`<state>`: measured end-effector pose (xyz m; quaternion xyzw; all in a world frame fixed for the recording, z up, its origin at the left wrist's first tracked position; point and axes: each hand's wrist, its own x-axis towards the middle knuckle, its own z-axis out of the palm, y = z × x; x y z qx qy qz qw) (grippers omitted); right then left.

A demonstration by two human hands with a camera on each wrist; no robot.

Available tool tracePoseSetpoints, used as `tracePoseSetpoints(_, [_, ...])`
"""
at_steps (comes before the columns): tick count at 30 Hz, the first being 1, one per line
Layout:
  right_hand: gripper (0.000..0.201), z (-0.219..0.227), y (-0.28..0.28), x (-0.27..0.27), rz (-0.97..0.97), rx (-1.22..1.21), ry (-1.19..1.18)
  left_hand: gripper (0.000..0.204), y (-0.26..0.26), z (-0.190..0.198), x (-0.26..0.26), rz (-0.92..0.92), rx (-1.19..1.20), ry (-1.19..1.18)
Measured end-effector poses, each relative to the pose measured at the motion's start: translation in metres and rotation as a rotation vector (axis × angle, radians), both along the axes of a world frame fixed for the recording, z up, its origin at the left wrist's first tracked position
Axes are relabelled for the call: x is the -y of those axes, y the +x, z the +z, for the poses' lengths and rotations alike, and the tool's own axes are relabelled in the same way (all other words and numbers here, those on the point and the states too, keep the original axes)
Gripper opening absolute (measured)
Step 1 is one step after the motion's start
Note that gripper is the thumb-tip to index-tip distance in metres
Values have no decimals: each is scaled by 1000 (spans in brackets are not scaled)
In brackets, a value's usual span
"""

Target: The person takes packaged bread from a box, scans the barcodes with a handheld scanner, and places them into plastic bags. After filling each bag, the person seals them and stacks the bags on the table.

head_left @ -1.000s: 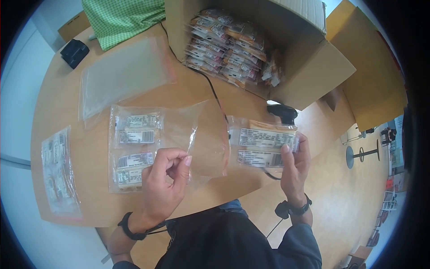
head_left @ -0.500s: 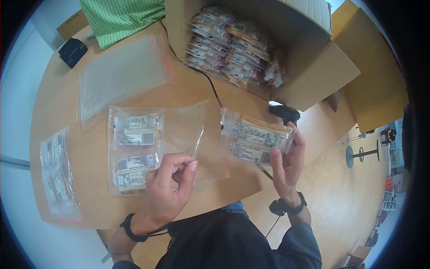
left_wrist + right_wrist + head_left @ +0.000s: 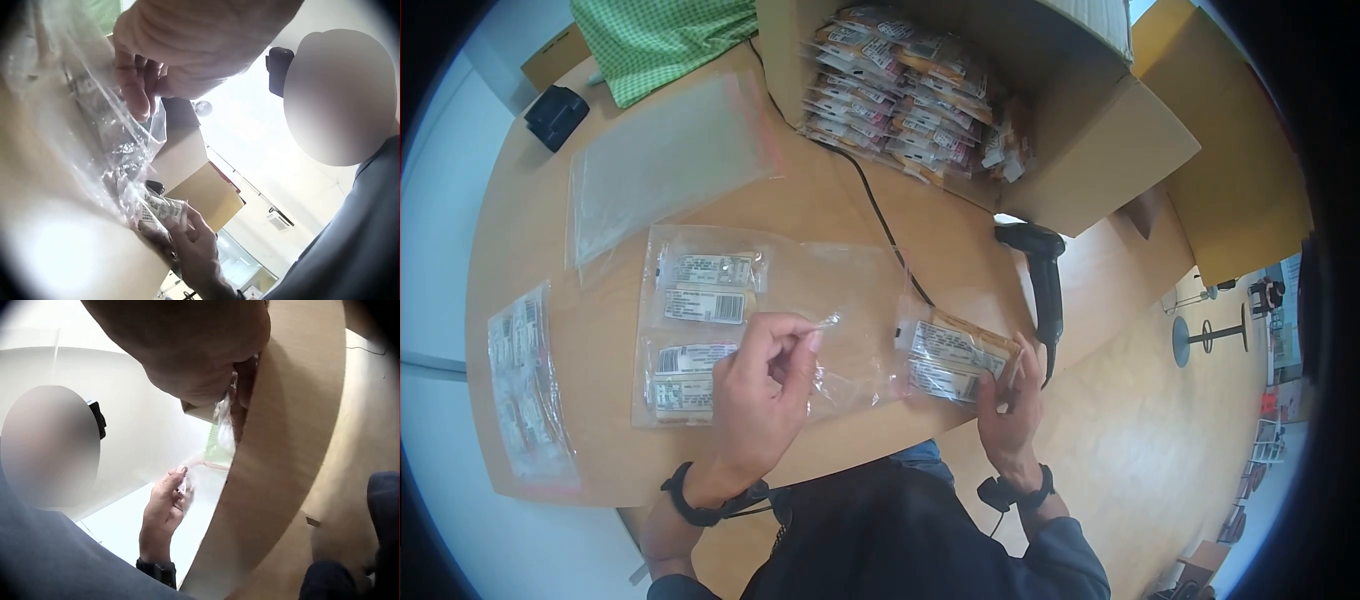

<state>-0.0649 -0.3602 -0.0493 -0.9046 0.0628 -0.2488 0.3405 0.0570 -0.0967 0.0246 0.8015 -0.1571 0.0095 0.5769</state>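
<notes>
A large clear plastic bag [image 3: 855, 275] lies flat on the table, with labelled food packets [image 3: 708, 305] side by side in its left part. My left hand [image 3: 762, 405] pinches the bag's upper film between thumb and forefinger, lifting it in a peak. That raised film [image 3: 125, 150] shows crumpled and shiny in the left wrist view. Over by the bag's right edge, my right hand [image 3: 1010, 415] holds another labelled packet [image 3: 955, 355] by its right end, thumb on top. The packet's left end is right at the bag's mouth.
A filled bag [image 3: 530, 390] lies at the table's left. Empty clear bags [image 3: 665, 165] are stacked behind. An open carton [image 3: 1100, 150] holds many packets [image 3: 900, 95]. Right of the hands lies a black handheld scanner [image 3: 1045, 285], its cable [image 3: 865, 190] crossing the table.
My right hand has brought its packet left and down, toward the bag's mouth, uncovering the scanner. My left hand keeps its pinch, shifting slightly and lifting the film.
</notes>
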Motion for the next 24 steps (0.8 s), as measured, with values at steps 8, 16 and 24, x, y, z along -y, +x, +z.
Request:
tracePoseSetpoints(8, [59,32,10,-2,43,33,497,12,-7,1,-2,-16,6,-34])
tracePoseSetpoints(16, [57,52,47,-22,280,-244,766,14,-19,0,3,-111,170,171])
tracePoseSetpoints(24, [59,49,62,-54,508,-291,932,14,-23,-1,7,-283,443,350])
